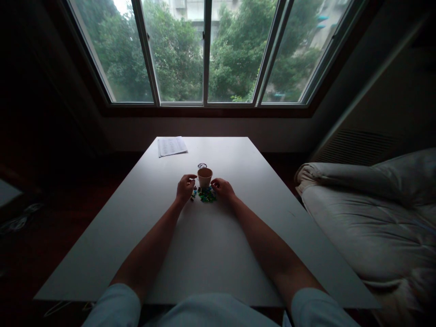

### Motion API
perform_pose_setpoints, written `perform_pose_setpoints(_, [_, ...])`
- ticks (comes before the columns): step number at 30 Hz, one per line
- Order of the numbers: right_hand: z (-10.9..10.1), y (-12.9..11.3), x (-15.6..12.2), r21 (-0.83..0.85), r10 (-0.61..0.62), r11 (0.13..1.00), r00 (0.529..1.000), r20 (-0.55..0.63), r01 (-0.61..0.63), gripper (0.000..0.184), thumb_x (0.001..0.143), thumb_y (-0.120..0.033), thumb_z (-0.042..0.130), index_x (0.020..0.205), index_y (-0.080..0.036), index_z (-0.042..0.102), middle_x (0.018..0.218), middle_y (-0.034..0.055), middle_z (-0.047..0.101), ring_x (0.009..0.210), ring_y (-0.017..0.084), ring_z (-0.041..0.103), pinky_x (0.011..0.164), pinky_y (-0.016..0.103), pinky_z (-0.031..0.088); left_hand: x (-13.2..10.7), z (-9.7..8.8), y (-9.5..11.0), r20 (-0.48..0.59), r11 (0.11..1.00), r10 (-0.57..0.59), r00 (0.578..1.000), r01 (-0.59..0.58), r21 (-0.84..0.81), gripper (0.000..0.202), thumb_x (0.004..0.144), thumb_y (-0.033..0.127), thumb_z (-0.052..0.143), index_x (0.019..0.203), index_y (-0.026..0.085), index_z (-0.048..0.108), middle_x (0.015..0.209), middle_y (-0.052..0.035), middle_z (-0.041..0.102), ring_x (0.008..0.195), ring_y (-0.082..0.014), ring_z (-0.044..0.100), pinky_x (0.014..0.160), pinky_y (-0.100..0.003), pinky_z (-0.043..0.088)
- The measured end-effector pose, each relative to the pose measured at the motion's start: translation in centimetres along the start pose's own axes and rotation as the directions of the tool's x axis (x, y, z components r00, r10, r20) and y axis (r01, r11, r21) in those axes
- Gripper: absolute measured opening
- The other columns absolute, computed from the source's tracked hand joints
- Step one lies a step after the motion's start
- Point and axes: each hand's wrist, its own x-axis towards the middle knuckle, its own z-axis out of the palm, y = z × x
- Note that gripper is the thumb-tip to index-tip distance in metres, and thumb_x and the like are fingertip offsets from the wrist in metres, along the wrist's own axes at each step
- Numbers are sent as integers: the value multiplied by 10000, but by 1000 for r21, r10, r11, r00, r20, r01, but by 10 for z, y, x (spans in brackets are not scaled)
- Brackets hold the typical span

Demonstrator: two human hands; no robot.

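A small paper cup (205,176) stands upright near the middle of a white table (204,245). A heap of tiny coloured pieces (205,195), green, blue and red, lies just in front of it. My left hand (185,187) rests left of the cup with its fingers curled, thumb and forefinger pinched towards the cup's side. My right hand (222,188) sits right of the cup, fingers bent down at the edge of the heap. Whether either hand holds a piece is too small to see.
A printed sheet of paper (171,146) lies at the table's far left. A small dark ring-shaped object (202,165) sits behind the cup. A pale padded couch (371,213) stands close on the right. A large window (204,50) fills the wall beyond.
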Motion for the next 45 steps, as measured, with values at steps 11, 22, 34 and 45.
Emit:
perform_pose_setpoints(11, [-3,-4,0,-67,-3,998,1000,0,3,206,874,-206,592,1031,-216,725,912,30,712,802,149,626,770,252,453,-5,-2,-17,170,961,-84,982,35,273,222,876,165,551,1021,212,712,1076,-66,693,856,-148,661,795,-286,523])
perform_pose_setpoints(22, [-22,-5,5,-221,23,975,979,203,23,182,818,-208,668,982,-205,747,895,33,691,787,137,610,712,216,418,-9,-10,-13,249,787,-92,964,-83,611,255,912,288,568,1102,240,730,1019,-86,645,996,-221,567,891,-317,440])
perform_pose_setpoints(34, [-15,-3,7,-281,20,959,983,185,34,150,819,-164,648,925,-198,749,941,60,687,836,155,614,728,226,406,-12,-11,-4,299,778,-80,951,-128,615,232,893,272,578,1052,242,744,1002,-84,645,960,-216,567,842,-304,436])
perform_pose_setpoints(45, [-17,-13,5,-99,-1,995,997,-80,-6,106,803,-184,607,870,-214,683,781,9,704,706,151,617,667,244,412,-3,-21,-4,342,787,-226,912,-36,616,281,904,424,567,1077,271,727,988,-66,743,875,-199,648,740,-276,433])
